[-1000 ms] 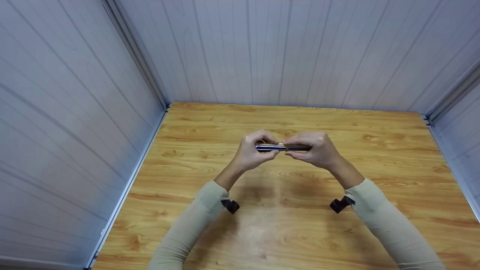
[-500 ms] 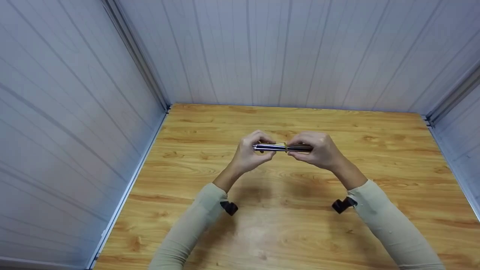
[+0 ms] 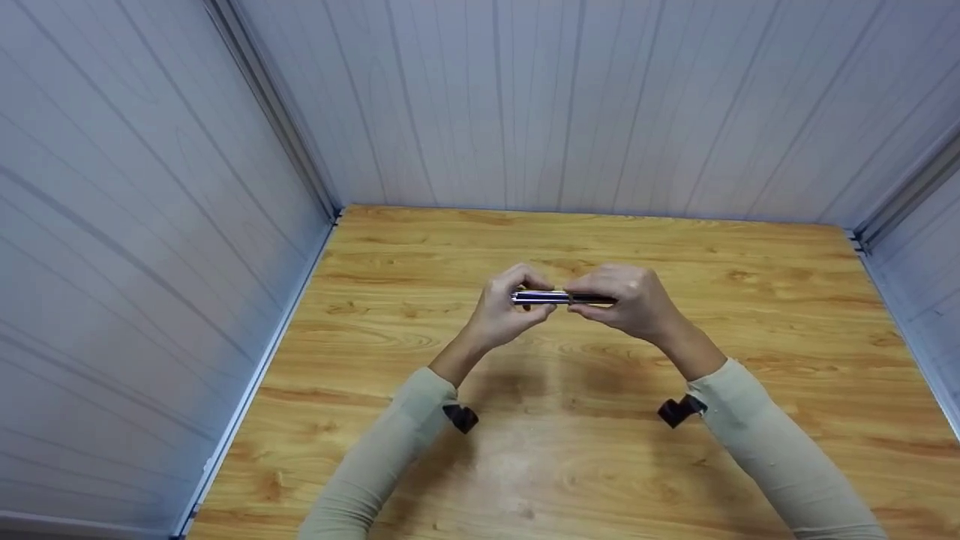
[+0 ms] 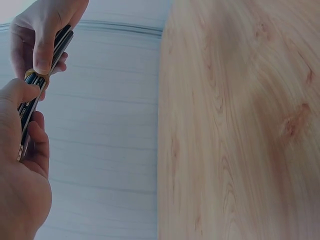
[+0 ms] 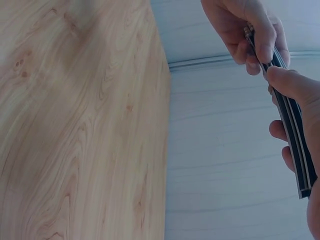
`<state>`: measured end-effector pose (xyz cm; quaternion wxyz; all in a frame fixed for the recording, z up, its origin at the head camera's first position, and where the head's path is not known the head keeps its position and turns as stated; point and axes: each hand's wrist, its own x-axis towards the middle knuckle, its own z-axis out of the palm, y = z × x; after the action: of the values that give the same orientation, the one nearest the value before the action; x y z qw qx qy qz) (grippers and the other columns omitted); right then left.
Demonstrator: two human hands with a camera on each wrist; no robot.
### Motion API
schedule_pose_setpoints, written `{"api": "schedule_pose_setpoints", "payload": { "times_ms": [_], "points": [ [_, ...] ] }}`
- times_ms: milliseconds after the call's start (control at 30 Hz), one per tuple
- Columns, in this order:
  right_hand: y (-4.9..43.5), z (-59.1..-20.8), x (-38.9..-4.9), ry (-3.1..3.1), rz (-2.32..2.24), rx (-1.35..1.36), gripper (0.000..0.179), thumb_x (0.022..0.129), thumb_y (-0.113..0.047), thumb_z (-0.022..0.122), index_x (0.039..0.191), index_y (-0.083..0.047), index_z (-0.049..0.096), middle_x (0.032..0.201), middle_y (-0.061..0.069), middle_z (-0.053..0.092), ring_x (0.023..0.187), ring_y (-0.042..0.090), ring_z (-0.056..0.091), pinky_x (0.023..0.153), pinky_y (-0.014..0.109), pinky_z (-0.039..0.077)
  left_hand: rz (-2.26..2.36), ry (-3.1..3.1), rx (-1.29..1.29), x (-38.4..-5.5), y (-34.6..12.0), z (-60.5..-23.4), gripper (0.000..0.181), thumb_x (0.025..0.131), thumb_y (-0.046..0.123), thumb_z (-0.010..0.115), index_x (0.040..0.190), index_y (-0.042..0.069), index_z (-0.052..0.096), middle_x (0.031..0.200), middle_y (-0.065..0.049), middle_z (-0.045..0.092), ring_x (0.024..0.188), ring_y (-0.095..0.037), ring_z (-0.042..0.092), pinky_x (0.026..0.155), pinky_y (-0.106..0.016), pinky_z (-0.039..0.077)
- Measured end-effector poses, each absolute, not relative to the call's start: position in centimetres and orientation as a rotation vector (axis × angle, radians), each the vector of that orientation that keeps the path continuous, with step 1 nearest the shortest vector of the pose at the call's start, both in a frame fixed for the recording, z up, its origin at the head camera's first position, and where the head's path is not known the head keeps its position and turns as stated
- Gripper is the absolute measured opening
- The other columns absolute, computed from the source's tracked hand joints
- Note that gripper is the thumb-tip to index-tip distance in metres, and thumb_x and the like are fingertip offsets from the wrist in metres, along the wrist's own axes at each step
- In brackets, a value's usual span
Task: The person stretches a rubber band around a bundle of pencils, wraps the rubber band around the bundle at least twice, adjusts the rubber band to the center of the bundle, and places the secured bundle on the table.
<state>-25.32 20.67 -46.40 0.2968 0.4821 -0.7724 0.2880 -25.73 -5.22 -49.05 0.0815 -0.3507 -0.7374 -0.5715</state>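
Observation:
A slim bundle of dark pencils is held level above the table, across the middle of the head view. A yellowish rubber band circles it near the middle. My left hand pinches the left half between thumb and fingers. My right hand grips the other half, its thumb and fingertips at the band. In the left wrist view, small lettering shows on the pencils beside my left thumb. The right wrist view shows the flat pencil ends sticking out past my right fingers, which partly cover the bundle.
The wood-grain table spreads beneath both hands. Pale panelled walls stand at its back and both sides. A black wrist mount hangs at the left sleeve, and another black mount at the right one.
Half a second ago my hands stood slightly farther apart, with the band plainly showing between them. Now they are closer again, and the right fingertips have shifted left to the band.

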Motion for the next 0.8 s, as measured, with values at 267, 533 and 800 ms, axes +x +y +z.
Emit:
{"api": "schedule_pose_setpoints", "payload": {
  "times_ms": [267, 533, 800],
  "points": [
    [22.6, -47.2, -25.7, -2.11, 0.858, 1.278, 0.044, 0.077, 0.008, 0.097, 0.119, 0.0, 0.084, 0.101, 0.015, 0.086, 0.079, 0.027, 0.082, 0.068, 0.032, 0.064, -1.588, -2.221, -1.007, -26.0, -6.8, -49.2, 0.019, 0.094, 0.001, 0.089, 0.11, -0.002, 0.08, 0.112, -0.02, 0.082, 0.107, -0.035, 0.079, 0.096, -0.032, 0.065],
    [22.7, -48.5, -25.0, -2.288, 1.215, 1.099, 0.03, 0.097, 0.01, 0.079, 0.127, 0.002, 0.077, 0.112, 0.018, 0.079, 0.079, 0.004, 0.064, 0.069, 0.015, 0.053, -1.436, -2.23, -0.984, -26.1, -6.9, -49.8, 0.017, 0.097, 0.003, 0.086, 0.11, -0.003, 0.078, 0.113, -0.021, 0.079, 0.106, -0.034, 0.078, 0.093, -0.033, 0.065],
    [21.2, -49.7, -24.8, -2.219, 1.447, 0.988, 0.027, 0.101, 0.014, 0.068, 0.127, 0.006, 0.072, 0.122, 0.025, 0.067, 0.087, 0.003, 0.057, 0.073, 0.014, 0.051, -1.47, -2.187, -0.921, -26.2, -6.0, -50.1, 0.015, 0.095, -0.001, 0.086, 0.104, -0.001, 0.073, 0.11, -0.019, 0.074, 0.101, -0.03, 0.074, 0.088, -0.032, 0.064]
  ]
}}
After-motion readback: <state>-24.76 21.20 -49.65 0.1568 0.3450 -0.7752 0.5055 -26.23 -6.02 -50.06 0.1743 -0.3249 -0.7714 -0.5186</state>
